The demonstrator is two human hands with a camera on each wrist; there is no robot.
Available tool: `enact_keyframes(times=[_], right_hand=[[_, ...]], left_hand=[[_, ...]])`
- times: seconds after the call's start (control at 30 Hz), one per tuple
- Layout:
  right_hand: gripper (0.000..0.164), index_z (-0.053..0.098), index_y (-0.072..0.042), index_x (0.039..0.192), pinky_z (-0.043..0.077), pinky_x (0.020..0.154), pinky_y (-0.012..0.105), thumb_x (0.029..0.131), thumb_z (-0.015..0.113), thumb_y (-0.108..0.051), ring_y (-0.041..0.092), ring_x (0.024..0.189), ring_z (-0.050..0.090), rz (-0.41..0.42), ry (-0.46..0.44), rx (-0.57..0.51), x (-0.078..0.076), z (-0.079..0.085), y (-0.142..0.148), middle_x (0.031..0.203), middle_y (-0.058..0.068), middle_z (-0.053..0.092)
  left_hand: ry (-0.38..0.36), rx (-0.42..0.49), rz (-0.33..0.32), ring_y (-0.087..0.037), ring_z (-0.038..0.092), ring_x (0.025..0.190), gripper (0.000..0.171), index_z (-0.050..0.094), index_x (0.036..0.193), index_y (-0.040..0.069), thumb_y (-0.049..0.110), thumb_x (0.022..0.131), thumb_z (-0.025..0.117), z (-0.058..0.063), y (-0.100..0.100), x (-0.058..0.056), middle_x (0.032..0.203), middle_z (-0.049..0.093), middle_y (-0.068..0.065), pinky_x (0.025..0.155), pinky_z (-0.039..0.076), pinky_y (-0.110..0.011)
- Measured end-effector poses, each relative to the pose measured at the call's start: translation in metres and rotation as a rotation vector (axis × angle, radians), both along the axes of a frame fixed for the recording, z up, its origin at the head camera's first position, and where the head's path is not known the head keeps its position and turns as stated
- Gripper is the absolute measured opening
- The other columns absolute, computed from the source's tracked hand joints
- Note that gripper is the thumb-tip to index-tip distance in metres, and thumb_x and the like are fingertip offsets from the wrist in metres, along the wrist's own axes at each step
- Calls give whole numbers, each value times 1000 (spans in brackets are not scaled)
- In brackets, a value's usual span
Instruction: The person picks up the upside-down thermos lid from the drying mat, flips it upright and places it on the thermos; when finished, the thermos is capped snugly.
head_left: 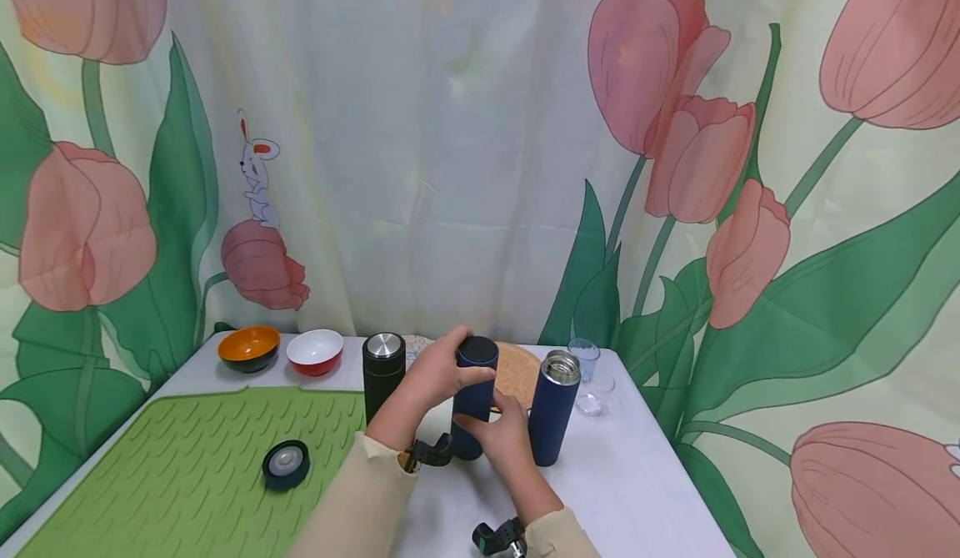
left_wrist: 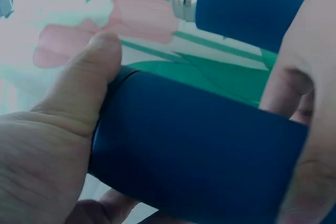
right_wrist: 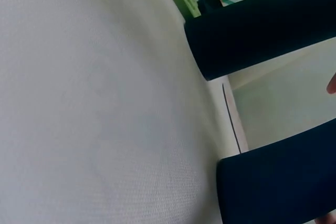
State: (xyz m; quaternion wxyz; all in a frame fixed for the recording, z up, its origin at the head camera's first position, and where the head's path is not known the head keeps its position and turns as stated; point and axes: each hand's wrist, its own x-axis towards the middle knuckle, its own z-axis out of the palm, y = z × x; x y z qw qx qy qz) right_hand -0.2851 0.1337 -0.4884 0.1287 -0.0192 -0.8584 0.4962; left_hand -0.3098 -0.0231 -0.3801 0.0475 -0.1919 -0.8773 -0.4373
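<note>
A dark blue thermos bottle with a black-topped lid stands between the two hands. My left hand grips it around the lid, the thumb lying along the lid's edge in the left wrist view. Lower down, my right hand holds the bottle's body. To its right stands a second blue thermos bottle, lidless, its steel threaded mouth showing. A black thermos with a silver-topped lid is on the left, partly behind the left forearm. In the right wrist view the held bottle's base is close over the white cloth.
A round dark lid lies on the green mat at left. Behind it are an orange bowl and a red-and-white bowl. A round tan board and clear glasses are at the back right.
</note>
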Motion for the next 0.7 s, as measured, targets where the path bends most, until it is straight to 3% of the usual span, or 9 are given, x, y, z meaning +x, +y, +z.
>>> enact_keyframes(times=[0.17,0.27,0.37,0.47,0.6,0.7], right_hand=[[60,73,-36,133,47,106,65,78,92,-51,30,129,54,-4,-16,-2,2,-1,-1,130,4,70],[63,72,-32,136,46,106,66,79,91,-51,30,128,53,-15,-25,-7,2,0,-1,127,6,70],[64,73,-28,135,45,107,67,79,91,-50,31,128,53,-31,-29,-16,5,1,0,126,8,69],[65,72,-26,136,46,107,68,79,91,-52,31,127,56,-38,-24,0,6,1,0,128,9,69],[67,69,-25,140,46,108,68,81,89,-52,31,128,58,-26,-31,10,7,2,-3,131,9,69],[69,68,-25,141,46,109,68,81,90,-51,32,129,56,-19,-45,-8,8,1,-5,131,9,69]], left_hand=[[-75,126,68,-35,69,122,72,50,150,19,50,93,81,-23,0,17,137,68,-14,94,60,-57],[-121,101,104,-36,69,122,74,48,154,16,49,95,78,-40,-5,36,138,67,-17,94,60,-57],[-144,-18,92,-32,72,113,66,56,147,13,47,95,77,-47,-15,55,127,72,-14,88,60,-53],[-134,-145,84,-26,72,104,53,66,134,15,47,94,78,-45,-30,73,117,75,-8,83,61,-49],[-15,-336,188,-22,71,96,40,72,122,19,44,93,81,-47,-62,87,111,75,-5,83,61,-47],[93,-505,282,-28,72,100,42,72,123,14,44,94,79,-50,-97,90,114,75,-9,89,60,-54]])
